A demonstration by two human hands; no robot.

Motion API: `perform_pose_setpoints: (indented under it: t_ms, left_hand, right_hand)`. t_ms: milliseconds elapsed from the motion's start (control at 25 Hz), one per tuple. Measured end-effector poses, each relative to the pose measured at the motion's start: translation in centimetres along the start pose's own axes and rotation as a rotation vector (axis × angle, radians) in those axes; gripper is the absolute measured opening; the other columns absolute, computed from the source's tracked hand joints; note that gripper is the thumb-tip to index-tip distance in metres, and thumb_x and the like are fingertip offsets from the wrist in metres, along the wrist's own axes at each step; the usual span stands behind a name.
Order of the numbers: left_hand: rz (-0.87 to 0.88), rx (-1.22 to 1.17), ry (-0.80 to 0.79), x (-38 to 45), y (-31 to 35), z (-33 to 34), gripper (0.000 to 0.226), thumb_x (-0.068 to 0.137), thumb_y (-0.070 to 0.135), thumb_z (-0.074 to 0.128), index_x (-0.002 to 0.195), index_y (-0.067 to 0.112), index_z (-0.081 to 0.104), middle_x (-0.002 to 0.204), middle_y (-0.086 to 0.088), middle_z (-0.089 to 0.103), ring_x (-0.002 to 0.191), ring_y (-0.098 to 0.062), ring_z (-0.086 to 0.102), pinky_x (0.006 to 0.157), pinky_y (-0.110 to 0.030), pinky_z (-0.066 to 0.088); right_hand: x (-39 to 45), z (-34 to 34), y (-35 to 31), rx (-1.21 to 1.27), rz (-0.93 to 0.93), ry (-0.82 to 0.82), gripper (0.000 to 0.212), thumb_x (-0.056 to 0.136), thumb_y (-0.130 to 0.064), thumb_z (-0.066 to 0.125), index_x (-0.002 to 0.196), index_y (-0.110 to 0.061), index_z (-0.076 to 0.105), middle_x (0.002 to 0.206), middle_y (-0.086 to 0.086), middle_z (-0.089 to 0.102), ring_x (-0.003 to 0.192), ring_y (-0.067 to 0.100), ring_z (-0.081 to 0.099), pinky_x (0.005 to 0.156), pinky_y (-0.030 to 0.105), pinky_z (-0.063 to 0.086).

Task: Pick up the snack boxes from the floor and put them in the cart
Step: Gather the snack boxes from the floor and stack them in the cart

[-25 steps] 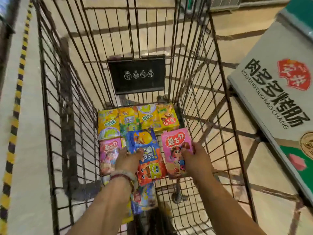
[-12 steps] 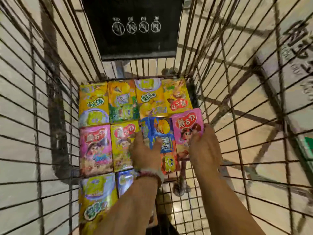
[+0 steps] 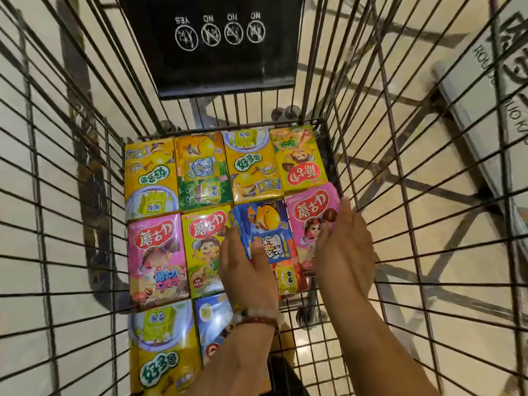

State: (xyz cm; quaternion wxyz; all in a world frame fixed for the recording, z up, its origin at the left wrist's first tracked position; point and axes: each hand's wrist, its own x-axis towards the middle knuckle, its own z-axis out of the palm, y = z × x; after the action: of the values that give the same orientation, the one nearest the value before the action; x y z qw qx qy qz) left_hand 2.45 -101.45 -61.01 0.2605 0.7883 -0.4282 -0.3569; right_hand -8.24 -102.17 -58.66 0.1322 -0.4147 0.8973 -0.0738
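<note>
Several snack boxes lie flat in rows on the bottom of the wire cart (image 3: 357,132). My left hand (image 3: 245,267) rests with straight fingers on a blue box (image 3: 265,224) in the second row, fingertips at its left edge, thumb on its face. That blue box partly covers an orange box (image 3: 288,278). My right hand (image 3: 343,247) presses flat on a pink box (image 3: 308,212) beside the cart's right wall. To the left lie a yellow box (image 3: 203,238) and another pink box (image 3: 155,252). A row of yellow boxes (image 3: 200,167) fills the far end.
A black sign panel (image 3: 211,44) hangs on the cart's far wall. A large white carton (image 3: 491,115) with printed letters stands outside the cart at the right. Tiled floor shows through the wires. More boxes (image 3: 160,347) lie at the near left.
Both hands have gone down and forward into the cart with the blue and pink boxes, which now lie flat in the second row. The view has come closer to the cart bottom.
</note>
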Motion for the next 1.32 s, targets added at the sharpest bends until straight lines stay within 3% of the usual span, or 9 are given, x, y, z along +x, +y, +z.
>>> perform_pose_setpoints:
  t_ms: [160, 360, 520, 680, 880, 960, 1040, 1160, 1320]
  left_hand:
    - [-0.091, 0.007, -0.008, 0.8, 0.3, 0.4, 0.051, 0.093, 0.022, 0.057, 0.141, 0.011, 0.042, 0.146, -0.015, 0.039, 0.136, -0.034, 0.031, 0.11, -0.046, 0.028]
    - [-0.015, -0.001, -0.041, 0.8, 0.4, -0.3, 0.054, 0.09, 0.02, 0.062, 0.14, 0.016, 0.043, 0.148, -0.011, 0.036, 0.135, -0.029, 0.035, 0.102, -0.034, 0.034]
    - [0.278, 0.237, -0.218, 0.4, -0.7, -1.3, 0.055, 0.098, 0.023, 0.047, 0.147, 0.013, 0.025, 0.147, -0.011, 0.04, 0.136, -0.029, 0.036, 0.102, -0.042, 0.039]
    - [0.509, 0.647, -0.229, 0.7, -2.6, -1.3, 0.051, 0.086, 0.029, 0.04, 0.131, 0.009, 0.056, 0.137, -0.012, 0.053, 0.131, -0.028, 0.038, 0.09, -0.05, 0.048]
    - [0.533, 0.797, -0.391, 1.8, -2.3, -1.8, 0.061, 0.094, 0.044, 0.023, 0.13, 0.008, 0.057, 0.136, -0.011, 0.054, 0.123, -0.032, 0.053, 0.102, -0.045, 0.026]
    - [0.511, 0.867, -0.394, 2.3, -2.2, -2.0, 0.064, 0.096, 0.048, 0.019, 0.129, 0.009, 0.057, 0.136, -0.01, 0.055, 0.121, -0.032, 0.055, 0.103, -0.049, 0.033]
    - [0.491, 0.836, -0.39, 2.5, -1.5, -2.4, 0.061, 0.091, 0.048, 0.031, 0.135, 0.01, 0.051, 0.143, -0.011, 0.047, 0.129, -0.032, 0.047, 0.103, -0.052, 0.037]
    - [0.441, 0.863, -0.476, 3.3, 0.3, -3.1, 0.064, 0.096, 0.046, 0.038, 0.151, 0.018, 0.018, 0.158, -0.005, 0.012, 0.145, -0.025, 0.011, 0.115, -0.045, 0.013]
    - [0.447, 0.829, -0.478, 4.4, 3.6, -6.0, 0.063, 0.098, 0.041, 0.039, 0.15, 0.016, 0.015, 0.157, -0.008, 0.014, 0.144, -0.026, 0.012, 0.114, -0.041, 0.015]
  right_hand:
    - [-0.2, 1.8, 1.2, 0.009, -0.14, 0.025, 0.053, 0.077, -0.002, 0.069, 0.128, 0.002, 0.056, 0.128, 0.024, 0.057, 0.115, 0.043, 0.055, 0.099, 0.049, 0.043]
    - [-0.1, 2.7, 2.0, 0.004, -0.166, 0.019, 0.048, 0.081, -0.011, 0.067, 0.126, 0.003, 0.056, 0.132, 0.026, 0.053, 0.115, 0.044, 0.054, 0.097, 0.05, 0.044]
    - [0.6, 2.6, 1.9, -0.054, -0.158, -0.093, 0.054, 0.094, -0.024, 0.044, 0.142, 0.0, 0.037, 0.151, 0.02, 0.032, 0.132, 0.037, 0.037, 0.108, 0.043, 0.031]
    - [-0.3, 2.7, 1.9, -0.066, -0.211, -0.07, 0.05, 0.096, -0.022, 0.044, 0.14, 0.003, 0.041, 0.148, 0.022, 0.037, 0.135, 0.036, 0.037, 0.113, 0.032, 0.016]
    - [0.1, 4.1, 1.5, -0.107, -0.335, -0.103, 0.054, 0.088, -0.031, 0.032, 0.125, -0.002, 0.06, 0.129, 0.023, 0.057, 0.121, 0.041, 0.053, 0.102, 0.041, 0.035]
    - [0.3, 4.2, 1.0, -0.128, -0.338, -0.143, 0.056, 0.089, -0.033, 0.03, 0.129, -0.007, 0.058, 0.133, 0.02, 0.055, 0.123, 0.039, 0.052, 0.098, 0.047, 0.043]
    - [0.4, 4.2, 0.8, -0.145, -0.342, -0.164, 0.058, 0.09, -0.036, 0.026, 0.133, -0.008, 0.055, 0.137, 0.018, 0.052, 0.127, 0.038, 0.049, 0.099, 0.051, 0.042]
    - [0.4, 3.3, 0.4, -0.185, -0.337, -0.222, 0.067, 0.089, -0.042, 0.014, 0.144, -0.014, 0.04, 0.151, 0.013, 0.035, 0.14, 0.032, 0.031, 0.111, 0.045, 0.027]
    - [0.8, -0.5, -1.0, -0.091, -0.404, -0.272, 0.056, 0.1, -0.033, 0.031, 0.151, -0.014, 0.019, 0.159, 0.009, 0.015, 0.147, 0.023, 0.01, 0.114, 0.028, 0.008]
